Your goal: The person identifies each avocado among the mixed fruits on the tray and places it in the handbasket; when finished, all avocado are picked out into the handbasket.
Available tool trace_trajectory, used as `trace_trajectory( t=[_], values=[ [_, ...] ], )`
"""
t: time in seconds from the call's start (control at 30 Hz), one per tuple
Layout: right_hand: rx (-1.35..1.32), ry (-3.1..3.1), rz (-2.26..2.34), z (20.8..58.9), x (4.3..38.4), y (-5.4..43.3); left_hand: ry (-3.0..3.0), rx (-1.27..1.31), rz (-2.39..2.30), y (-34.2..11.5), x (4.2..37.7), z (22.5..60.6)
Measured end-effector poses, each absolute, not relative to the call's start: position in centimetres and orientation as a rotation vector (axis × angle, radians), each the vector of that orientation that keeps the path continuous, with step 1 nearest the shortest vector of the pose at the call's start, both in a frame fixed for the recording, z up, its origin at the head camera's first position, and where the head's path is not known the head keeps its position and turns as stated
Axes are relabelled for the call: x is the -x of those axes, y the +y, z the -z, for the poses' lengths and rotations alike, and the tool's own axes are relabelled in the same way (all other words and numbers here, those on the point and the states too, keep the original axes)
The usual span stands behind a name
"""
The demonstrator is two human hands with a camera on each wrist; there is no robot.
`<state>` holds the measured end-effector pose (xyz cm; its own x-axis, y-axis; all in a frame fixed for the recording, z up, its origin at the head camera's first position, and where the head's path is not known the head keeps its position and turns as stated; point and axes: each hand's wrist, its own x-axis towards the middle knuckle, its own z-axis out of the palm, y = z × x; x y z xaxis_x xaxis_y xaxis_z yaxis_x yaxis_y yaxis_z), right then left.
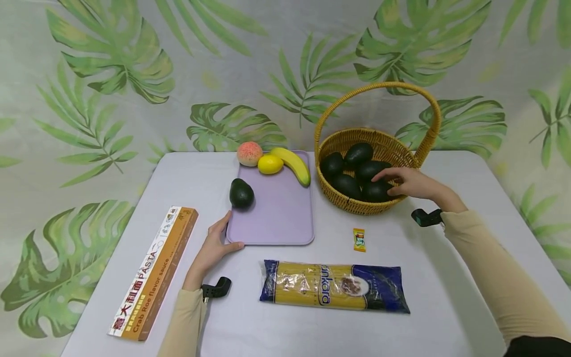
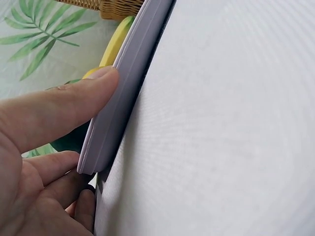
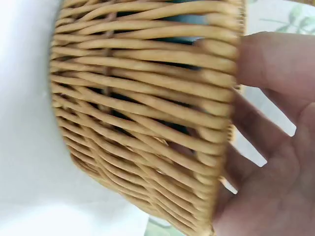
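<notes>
My left hand (image 1: pixel 216 242) holds the lower left corner of a lilac tray (image 1: pixel 276 218), thumb along the near rim and fingers at the left side. In the left wrist view the thumb (image 2: pixel 74 105) rests against the tray's edge. On the tray lie a dark avocado (image 1: pixel 242 193), a peach (image 1: pixel 249 153), a lemon (image 1: pixel 270 164) and a banana (image 1: pixel 294 166). My right hand (image 1: pixel 412 183) reaches over the rim of a wicker basket (image 1: pixel 348 204) and grips an avocado (image 1: pixel 374 192) among several others. The basket wall partly hides those fingers in the right wrist view.
A clear-windowed pack of spaghetti (image 1: pixel 321 285) lies at the front middle of the white table. Between it and the basket is a small candy packet (image 1: pixel 359 240). A long pasta box (image 1: pixel 153 272) lies aslant at the left. The basket's tall handle (image 1: pixel 379 85) arches upward.
</notes>
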<state>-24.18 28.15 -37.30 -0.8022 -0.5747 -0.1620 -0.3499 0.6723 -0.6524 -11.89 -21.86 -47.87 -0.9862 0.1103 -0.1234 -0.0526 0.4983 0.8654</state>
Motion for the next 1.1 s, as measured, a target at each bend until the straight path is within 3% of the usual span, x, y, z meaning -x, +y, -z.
trace_trajectory(
  t=[0.37, 0.73, 1.1],
  values=[
    [0.704, 2.569, 1.151, 36.8, 23.1, 25.6, 2.576, -0.059, -1.508, -21.9, 12.0, 47.9],
    [0.912, 2.258, 1.363, 36.1, 21.6, 17.6, 2.553, -0.039, -1.527, -21.8, 11.9, 47.7],
    [1.03, 2.169, 1.321, 38.0, 23.9, 9.9, 2.547, -0.022, -1.525, -21.9, 11.7, 47.5]
  ],
)
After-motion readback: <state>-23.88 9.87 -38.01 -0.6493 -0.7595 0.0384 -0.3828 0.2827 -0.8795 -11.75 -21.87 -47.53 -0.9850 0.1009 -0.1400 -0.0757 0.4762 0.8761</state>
